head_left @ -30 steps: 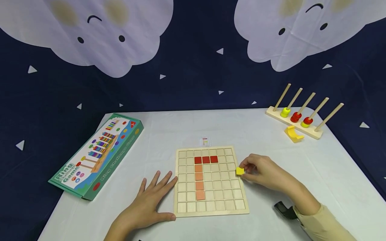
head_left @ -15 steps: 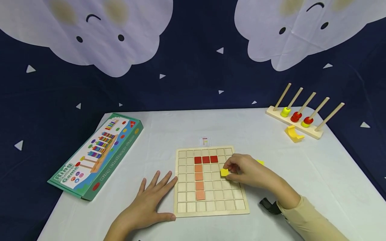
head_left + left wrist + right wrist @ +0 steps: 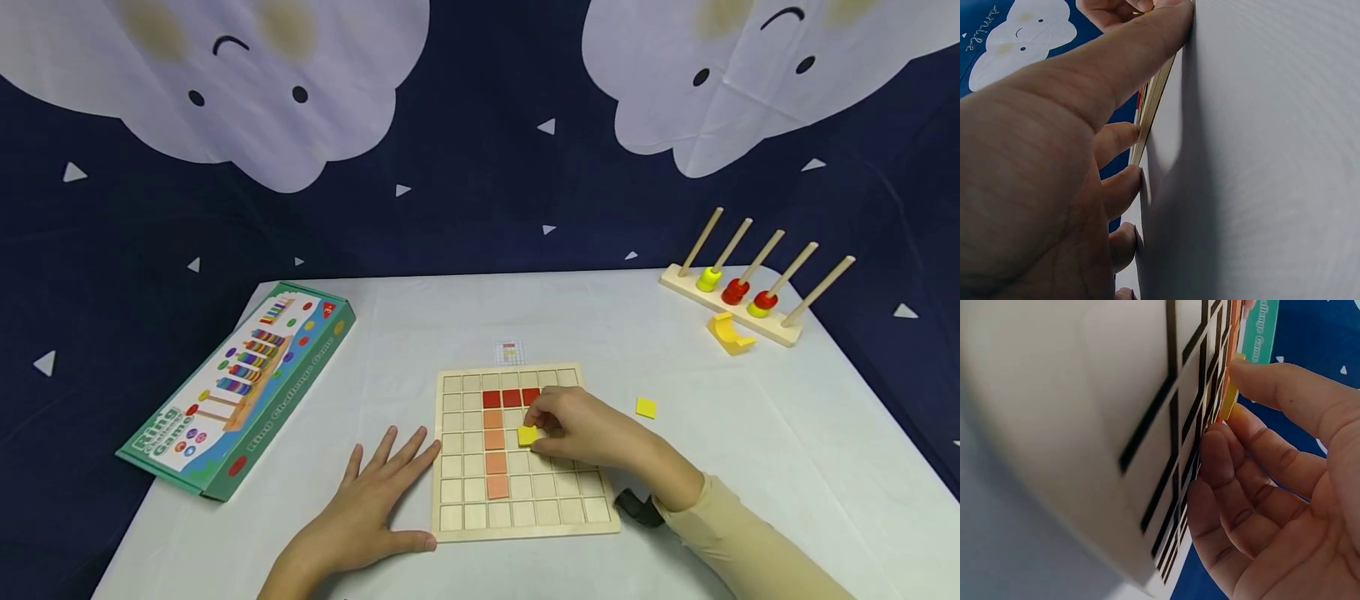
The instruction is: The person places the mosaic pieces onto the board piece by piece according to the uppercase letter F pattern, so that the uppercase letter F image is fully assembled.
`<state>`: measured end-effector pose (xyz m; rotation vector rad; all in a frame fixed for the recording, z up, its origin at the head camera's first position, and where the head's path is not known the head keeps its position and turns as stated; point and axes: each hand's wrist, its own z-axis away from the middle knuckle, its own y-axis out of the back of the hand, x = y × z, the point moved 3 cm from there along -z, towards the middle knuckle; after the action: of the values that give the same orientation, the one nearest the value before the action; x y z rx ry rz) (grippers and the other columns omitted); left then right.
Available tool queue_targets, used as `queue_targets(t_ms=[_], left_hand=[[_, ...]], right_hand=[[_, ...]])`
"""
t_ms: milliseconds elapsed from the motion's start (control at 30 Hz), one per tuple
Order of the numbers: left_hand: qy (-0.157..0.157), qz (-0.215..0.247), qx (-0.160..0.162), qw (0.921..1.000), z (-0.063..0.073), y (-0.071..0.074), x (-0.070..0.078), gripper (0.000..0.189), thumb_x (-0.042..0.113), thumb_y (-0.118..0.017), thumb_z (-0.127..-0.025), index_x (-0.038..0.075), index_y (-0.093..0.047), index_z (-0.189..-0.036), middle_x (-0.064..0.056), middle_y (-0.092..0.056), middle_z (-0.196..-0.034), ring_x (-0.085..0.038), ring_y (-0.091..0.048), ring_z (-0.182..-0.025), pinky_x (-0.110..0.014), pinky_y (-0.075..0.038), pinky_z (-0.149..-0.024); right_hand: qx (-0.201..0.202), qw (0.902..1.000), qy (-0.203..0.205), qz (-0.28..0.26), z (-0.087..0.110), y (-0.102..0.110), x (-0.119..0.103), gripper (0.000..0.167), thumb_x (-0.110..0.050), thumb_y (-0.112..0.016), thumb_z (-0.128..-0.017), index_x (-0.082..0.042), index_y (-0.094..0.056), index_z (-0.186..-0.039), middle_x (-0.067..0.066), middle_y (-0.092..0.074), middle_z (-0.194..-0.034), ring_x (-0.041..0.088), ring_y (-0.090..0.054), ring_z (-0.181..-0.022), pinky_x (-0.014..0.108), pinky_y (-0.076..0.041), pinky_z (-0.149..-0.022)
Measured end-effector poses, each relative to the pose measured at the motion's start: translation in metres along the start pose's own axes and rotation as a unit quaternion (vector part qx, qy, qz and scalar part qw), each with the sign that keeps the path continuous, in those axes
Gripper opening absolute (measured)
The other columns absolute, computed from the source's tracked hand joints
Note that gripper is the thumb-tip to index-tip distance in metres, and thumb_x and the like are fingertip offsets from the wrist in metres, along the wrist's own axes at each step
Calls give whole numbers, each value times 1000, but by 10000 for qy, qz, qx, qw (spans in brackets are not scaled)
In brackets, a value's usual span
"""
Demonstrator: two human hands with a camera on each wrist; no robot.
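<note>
Between the thumb and index finger of my right hand (image 3: 581, 425) is a small yellow square tile (image 3: 527, 436), held at the wooden grid board (image 3: 555, 531). In the right wrist view the yellow tile (image 3: 1230, 400) is pinched near the board's surface; whether it touches cannot be told. Three red tiles (image 3: 512, 398) lie in a row on the board, with several orange tiles (image 3: 496, 462) in a column below the leftmost. My left hand (image 3: 360, 512) lies flat with spread fingers on the table, its thumb and fingertips at the board's left edge.
Another yellow tile (image 3: 646, 407) lies right of the board. A small printed pattern card (image 3: 510, 352) is behind it. A green game box (image 3: 243, 383) stands left. Back right are a peg stand with rings (image 3: 731, 304) and a yellow curved block (image 3: 730, 334).
My right hand has carried the yellow tile leftward from the board's right edge to beside the orange column. The loose yellow tile on the table has come into sight. My left hand stays put.
</note>
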<state>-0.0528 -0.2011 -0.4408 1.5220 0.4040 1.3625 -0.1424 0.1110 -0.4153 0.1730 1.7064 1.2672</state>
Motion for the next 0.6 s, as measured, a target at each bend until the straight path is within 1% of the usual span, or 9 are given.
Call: queue_targets(t_ms=[133,300,500,600], left_hand=[[-13,19,-7,10000,0,0,0,110,71,-82,-78,35,-33,-170,1,-28,-179,-47,-12,-167,-87,-3,-121],[39,47,-33,10000,0,-1,0,110,70,-83,-78,36,-33,-170,2,-27,-179,-47,-11,-168,-86,-2,-121],[97,56,-36,9999,-1,-2,0,110,70,-84,-77,37,-33,-169,3,-27,-180,-45,-9,-168,-84,-1,-123],[34,44,1,10000,0,-2,0,110,70,-83,-77,37,-34,-169,2,-28,-179,-47,-11,-168,-86,-2,-121]], right_hand=[[-58,10000,-16,54,-4,-2,-4,18,-11,-85,-89,-8,-75,-104,-2,-66,-94,5,-56,-80,20,-52,-71],[-35,9995,-25,312,-8,-5,-8,18,-13,-86,-87,-10,-76,-102,-4,-63,-89,4,-53,-78,21,-50,-71],[-6,9983,-47,576,-11,-8,-12,19,-15,-87,-86,-11,-77,-101,-5,-62,-88,3,-52,-77,21,-48,-71],[0,9981,-70,620,-12,-8,-13,19,-15,-88,-86,-10,-77,-101,-5,-62,-88,3,-52,-77,21,-48,-71]])
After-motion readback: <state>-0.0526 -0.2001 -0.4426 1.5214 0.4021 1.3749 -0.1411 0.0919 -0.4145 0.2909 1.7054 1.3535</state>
